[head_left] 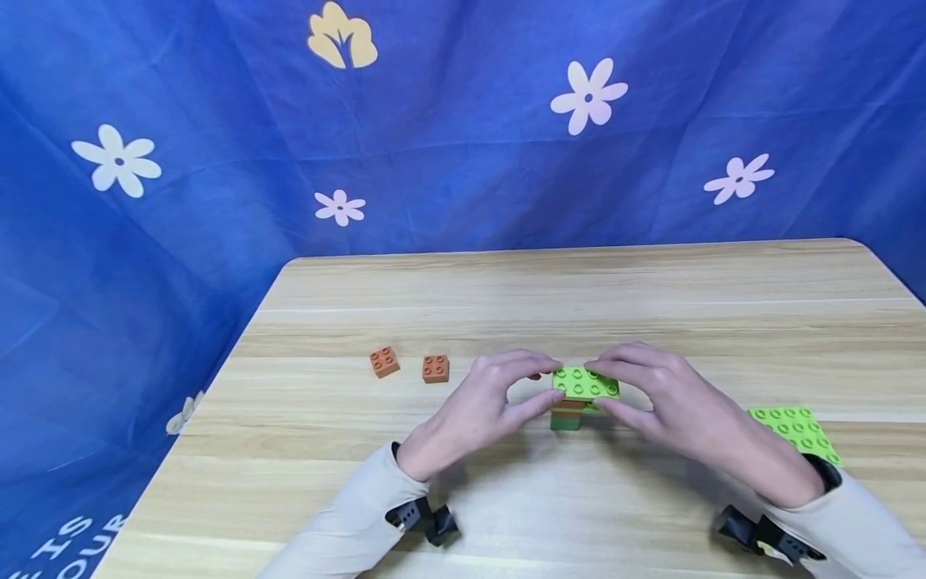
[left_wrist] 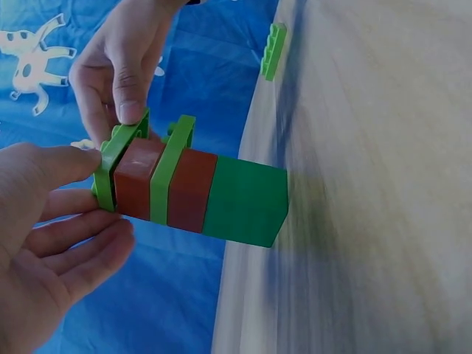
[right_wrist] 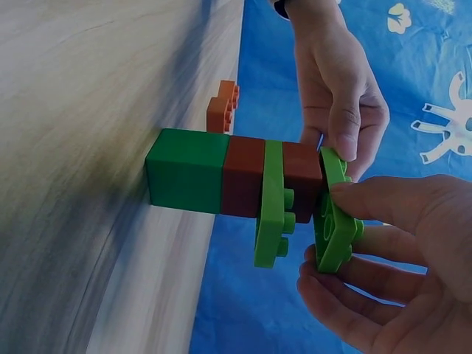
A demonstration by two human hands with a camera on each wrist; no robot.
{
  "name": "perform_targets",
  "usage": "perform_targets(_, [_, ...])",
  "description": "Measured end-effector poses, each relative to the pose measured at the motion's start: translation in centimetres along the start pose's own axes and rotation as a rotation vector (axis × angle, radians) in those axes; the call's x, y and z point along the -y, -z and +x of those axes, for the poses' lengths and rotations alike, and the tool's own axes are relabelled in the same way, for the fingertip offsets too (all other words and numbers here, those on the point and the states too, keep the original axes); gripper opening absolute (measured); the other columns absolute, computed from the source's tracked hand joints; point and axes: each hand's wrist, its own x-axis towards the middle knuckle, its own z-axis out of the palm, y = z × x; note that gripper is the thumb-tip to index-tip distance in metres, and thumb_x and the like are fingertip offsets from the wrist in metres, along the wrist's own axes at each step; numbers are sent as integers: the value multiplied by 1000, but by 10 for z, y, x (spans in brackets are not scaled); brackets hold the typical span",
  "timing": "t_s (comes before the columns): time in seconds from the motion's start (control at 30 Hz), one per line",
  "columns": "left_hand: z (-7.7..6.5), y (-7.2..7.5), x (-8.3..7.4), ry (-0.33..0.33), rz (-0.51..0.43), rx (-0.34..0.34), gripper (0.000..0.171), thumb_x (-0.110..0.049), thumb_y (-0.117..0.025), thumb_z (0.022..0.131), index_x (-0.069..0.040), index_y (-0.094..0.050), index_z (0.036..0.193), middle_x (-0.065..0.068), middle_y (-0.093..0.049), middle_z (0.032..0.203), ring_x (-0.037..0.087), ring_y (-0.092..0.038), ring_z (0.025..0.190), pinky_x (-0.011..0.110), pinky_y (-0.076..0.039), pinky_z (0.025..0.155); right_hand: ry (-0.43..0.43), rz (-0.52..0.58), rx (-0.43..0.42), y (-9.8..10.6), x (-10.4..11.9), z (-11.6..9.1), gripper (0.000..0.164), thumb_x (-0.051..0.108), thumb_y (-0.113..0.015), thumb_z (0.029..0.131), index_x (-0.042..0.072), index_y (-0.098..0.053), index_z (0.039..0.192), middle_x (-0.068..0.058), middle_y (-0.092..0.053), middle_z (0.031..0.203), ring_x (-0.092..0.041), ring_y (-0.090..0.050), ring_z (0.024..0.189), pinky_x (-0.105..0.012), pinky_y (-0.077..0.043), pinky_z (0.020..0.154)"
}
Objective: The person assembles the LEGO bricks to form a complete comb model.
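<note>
On the pale wooden table (head_left: 615, 297) stands a dark-green plastic block (left_wrist: 247, 203); on it sit a reddish-brown plastic brick (left_wrist: 192, 190), a light-green studded plastic plate (left_wrist: 164, 188), a second reddish-brown brick (left_wrist: 136, 181) and, uppermost, a light-green rectangular top plate (head_left: 584, 384), perhaps not quite flush. Both plates overhang rightward. The left hand (head_left: 481, 402) is at the top plate's left end, the right hand (head_left: 673, 402) at its right. Left and farther back lie two square orange plastic bricks (head_left: 436, 368), apart. Past the right wrist, partly hidden, lies a light-green studded baseplate (head_left: 796, 426). Blue flower-printed cloth (head_left: 463, 145) hangs behind.
</note>
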Motion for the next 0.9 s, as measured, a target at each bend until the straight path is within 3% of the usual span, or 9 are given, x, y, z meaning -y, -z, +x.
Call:
perform_targets(0.23, [3, 3, -2, -1, 12, 10, 26, -16, -72, 87, 0, -70, 107, 11, -71, 106, 20, -68, 97, 21, -52, 89, 26, -3, 2, -1, -2, 1, 30, 26, -69, 90, 1, -70, 108, -6, -68, 102, -21, -66, 93, -36, -58, 78])
perform_targets(0.43, [4, 4, -5, 13, 37, 17, 26, -16, -74, 85, 1, -71, 104, 14, -71, 105, 24, -68, 100, 25, -52, 92, 59, -2, -13, -2, -3, 2, 50, 43, -45, 100, 2, -70, 108, -6, -68, 102, -22, -66, 92, -38, -58, 75])
perform_targets(0.9, [5, 6, -11, 81, 31, 26, 24, -17, -75, 84, -1, -73, 102, 12, -72, 105, 22, -68, 99, 25, -53, 90, 64, -33, 12, 0, -2, 3, 49, 42, -45, 101, 0, -70, 109, -8, -68, 102, -23, -66, 92, -36, -59, 75])
